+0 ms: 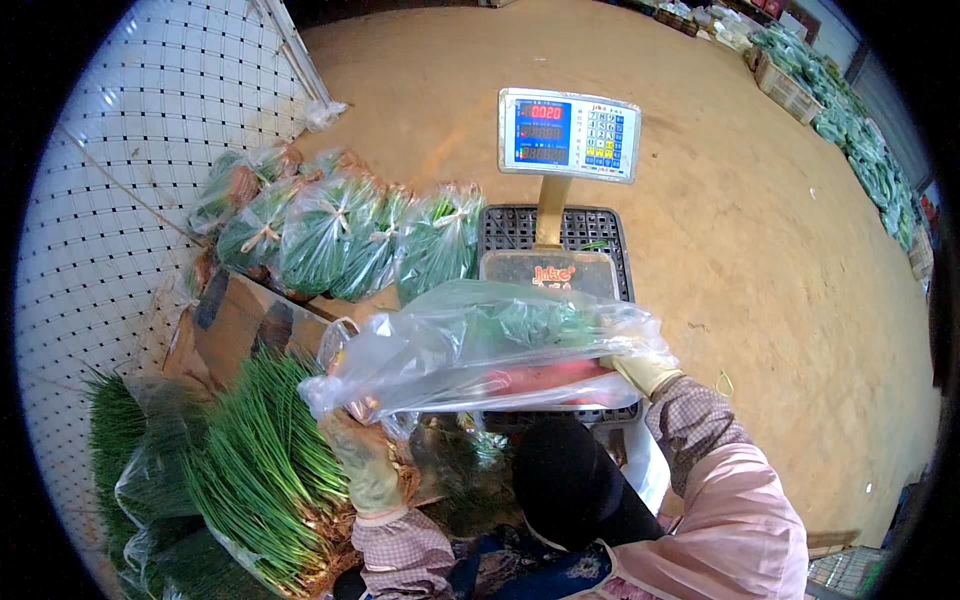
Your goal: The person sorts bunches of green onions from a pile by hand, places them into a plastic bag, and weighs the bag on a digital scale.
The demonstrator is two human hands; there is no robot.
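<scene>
A clear plastic bag (442, 337) is stretched sideways between my two gloved hands, over the front of a digital platform scale (551, 274). My left hand (364, 457) grips its left end, close beside a heap of green onions (262, 450) with roots. At the other end my right hand (641, 364) holds the bag, its fingers partly covered by the film. A red surface (540, 375) shows below and through the plastic; I cannot tell what it is. The scale's display panel (568, 135) is lit, and the bag hides part of its platform.
Several tied bags of green onions (315, 232) lie beyond a cardboard box (240, 322) on the left. The scale stands on a black plastic crate (495, 225). A tiled wall (165, 97) bounds the left side. Bagged greens (862, 142) line the far right.
</scene>
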